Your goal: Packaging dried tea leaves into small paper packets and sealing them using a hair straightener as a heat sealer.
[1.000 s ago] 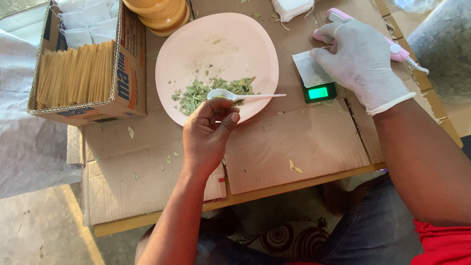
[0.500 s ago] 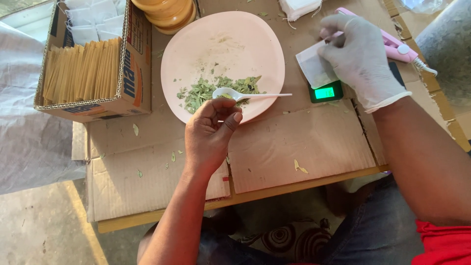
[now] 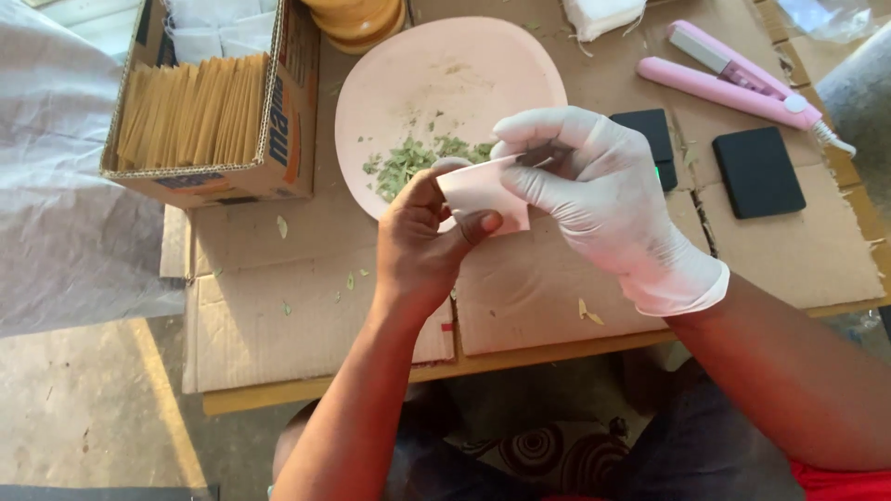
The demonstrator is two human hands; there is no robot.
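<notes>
We hold a small white sachet [image 3: 483, 193] between both hands, just above the near rim of the pink plate [image 3: 445, 74]. Our bare left hand [image 3: 422, 246] pinches its lower edge; our gloved right hand [image 3: 594, 195] pinches its top. The herbs [image 3: 408, 162] lie just beyond.

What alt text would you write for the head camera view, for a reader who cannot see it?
Two hands hold a small white paper pouch over a pink plate of green dried leaves: the bare left hand and the white-gloved right hand. A cardboard box of tan envelopes stands left, and a pink sealing tool lies right.
</notes>
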